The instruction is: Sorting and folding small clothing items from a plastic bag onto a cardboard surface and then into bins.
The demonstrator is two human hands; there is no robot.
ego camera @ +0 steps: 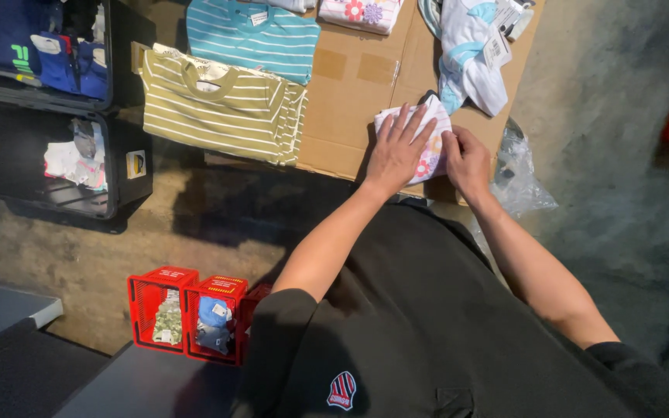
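Note:
A small white folded garment with a flower print [430, 133] lies on the near edge of a flattened cardboard sheet [350, 85]. My left hand [396, 149] presses flat on its left half, fingers spread. My right hand [466, 159] rests on its right edge, fingers curled over the cloth. Both forearms reach out from my dark shirt.
On the cardboard lie an olive striped shirt [218, 104], a teal striped shirt [253, 35], another flower-print garment [361, 11] and a white-and-blue tagged garment [466, 54]. Black bins with clothes [40, 147] stand left. Red crates [187, 317] sit near. A clear plastic bag [520, 174] lies right.

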